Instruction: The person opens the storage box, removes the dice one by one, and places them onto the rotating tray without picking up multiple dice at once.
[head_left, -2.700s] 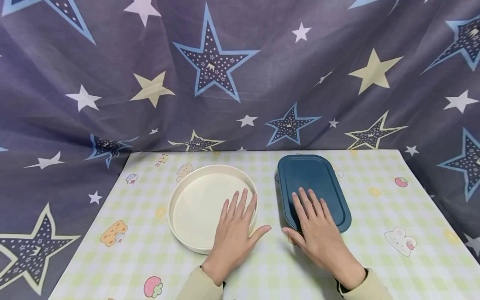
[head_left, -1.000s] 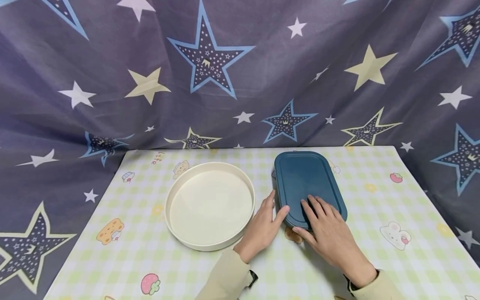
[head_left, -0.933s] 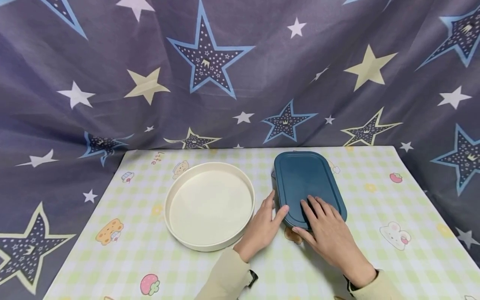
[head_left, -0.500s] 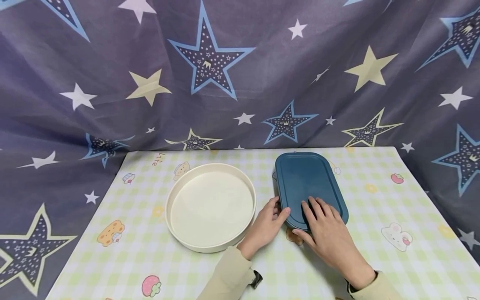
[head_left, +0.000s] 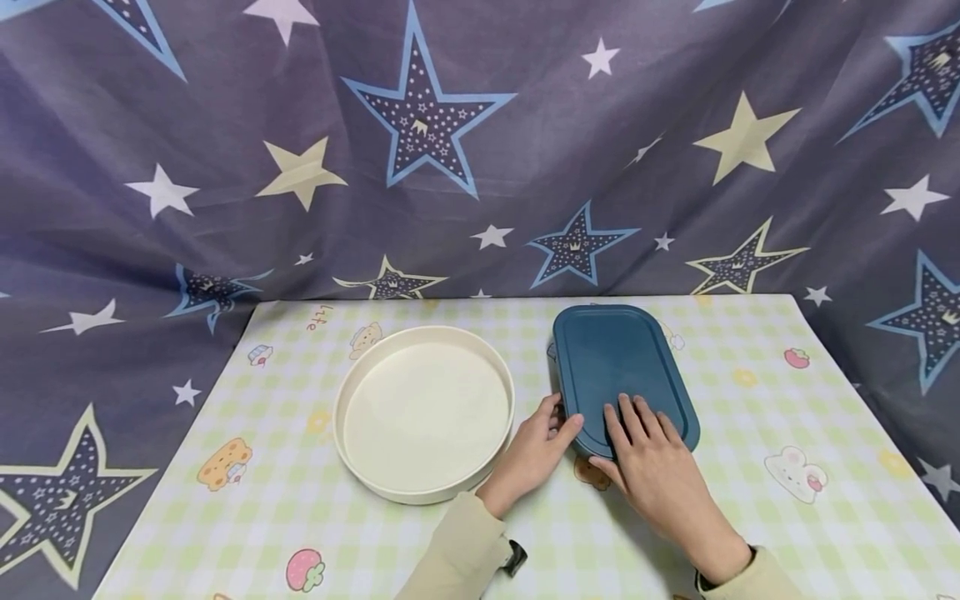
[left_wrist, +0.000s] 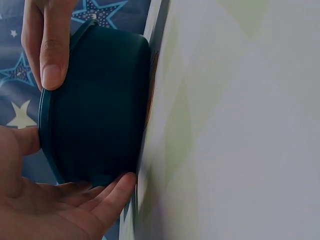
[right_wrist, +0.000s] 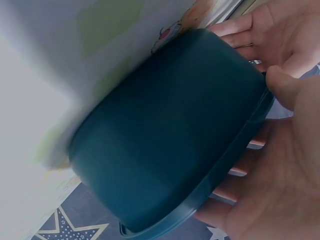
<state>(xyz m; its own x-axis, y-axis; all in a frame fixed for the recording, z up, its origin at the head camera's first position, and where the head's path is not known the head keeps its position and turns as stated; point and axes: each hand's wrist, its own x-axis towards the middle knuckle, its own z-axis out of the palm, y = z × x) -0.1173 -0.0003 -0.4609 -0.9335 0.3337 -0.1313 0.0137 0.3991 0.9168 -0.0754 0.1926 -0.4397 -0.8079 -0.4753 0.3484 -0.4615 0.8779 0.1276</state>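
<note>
A dark blue-green rectangular food container (head_left: 607, 358), topped by a lid of the same colour, stands on the checked tablecloth right of centre. My right hand (head_left: 660, 475) rests on the near part of its lid, fingers spread and fairly straight, thumb at the near rim. At the container's near left corner, my left hand (head_left: 528, 454) grips with curled fingers on the side wall and its thumb on the lid's edge. In the left wrist view, those fingertips lie low on the wall (left_wrist: 100, 110), close to the tablecloth. What the container holds is hidden under the lid.
A round cream pan (head_left: 423, 412) with a low rim sits just left of the container, close beside my left wrist. Behind the table hangs a dark curtain (head_left: 525, 150) printed with stars. The tablecloth (head_left: 172, 533) carries printed cartoon figures.
My left hand has moved right from over the pan's edge to the container's corner, and its fingers have curled in. The right hand has stayed on the lid, its fingers drawn slightly nearer.
</note>
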